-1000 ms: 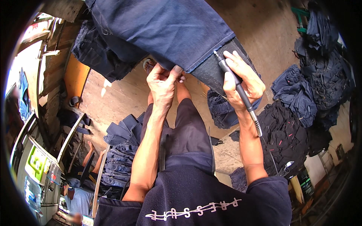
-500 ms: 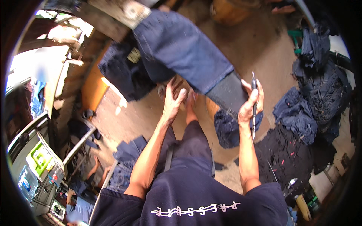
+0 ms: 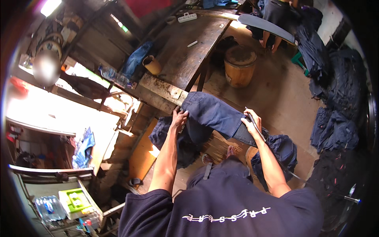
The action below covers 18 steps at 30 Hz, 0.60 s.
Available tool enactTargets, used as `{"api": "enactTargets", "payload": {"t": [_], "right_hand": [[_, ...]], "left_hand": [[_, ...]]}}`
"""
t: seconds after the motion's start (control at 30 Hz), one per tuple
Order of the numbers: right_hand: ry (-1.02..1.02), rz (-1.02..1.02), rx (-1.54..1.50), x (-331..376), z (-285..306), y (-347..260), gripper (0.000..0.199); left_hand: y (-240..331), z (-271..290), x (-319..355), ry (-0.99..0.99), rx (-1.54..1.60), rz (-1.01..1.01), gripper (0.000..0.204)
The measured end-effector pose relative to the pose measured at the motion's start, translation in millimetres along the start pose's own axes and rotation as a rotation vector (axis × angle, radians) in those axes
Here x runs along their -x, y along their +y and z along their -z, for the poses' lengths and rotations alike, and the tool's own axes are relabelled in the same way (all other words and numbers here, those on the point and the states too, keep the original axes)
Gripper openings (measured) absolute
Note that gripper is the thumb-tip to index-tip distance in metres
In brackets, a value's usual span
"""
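Wore a dark navy T-shirt (image 3: 237,197) with wide short sleeves (image 3: 148,207), white wavy-lined lettering (image 3: 233,216) across it, and dark shorts (image 3: 233,168).

At the fingertips of the left hand (image 3: 179,117), we cannot resolve contact with the jeans (image 3: 215,112). Ahead of the fingers of the right hand (image 3: 252,122), the tool (image 3: 257,129) has a tip too small for us to identify. Well beyond them, the top edge crops a person (image 3: 274,15).

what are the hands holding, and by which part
The right hand holds a pen-like tool by its barrel. The left hand is at the edge of the dark blue garment; whether it grips cannot be told.
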State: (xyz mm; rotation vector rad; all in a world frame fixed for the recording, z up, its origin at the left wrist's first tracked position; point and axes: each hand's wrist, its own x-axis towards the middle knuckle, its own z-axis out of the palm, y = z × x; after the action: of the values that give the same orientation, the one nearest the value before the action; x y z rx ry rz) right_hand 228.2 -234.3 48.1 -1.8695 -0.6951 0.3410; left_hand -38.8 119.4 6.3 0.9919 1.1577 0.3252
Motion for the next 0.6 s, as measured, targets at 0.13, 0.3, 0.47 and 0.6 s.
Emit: {"api": "enactTargets", "payload": {"t": [0.13,0.3,0.47,0.6], "right_hand": [[0.039,-0.146,0.019,5,31,14,0.041],[-0.066,0.004,-0.056,-14,20,10,0.041],[0.067,-0.039,-0.096,2,58,31,0.021],[0.187,-0.2,0.114,34,161,83,0.018]], "left_hand": [[4,15,5,-0.084,-0.337,-0.008,0.062],[8,0,29,0.185,-0.916,-0.854,0.045],[38,-37,88,0.045,-1.149,-0.894,0.03],[-16,-153,112,-0.034,-1.055,-1.049,0.024]]}}
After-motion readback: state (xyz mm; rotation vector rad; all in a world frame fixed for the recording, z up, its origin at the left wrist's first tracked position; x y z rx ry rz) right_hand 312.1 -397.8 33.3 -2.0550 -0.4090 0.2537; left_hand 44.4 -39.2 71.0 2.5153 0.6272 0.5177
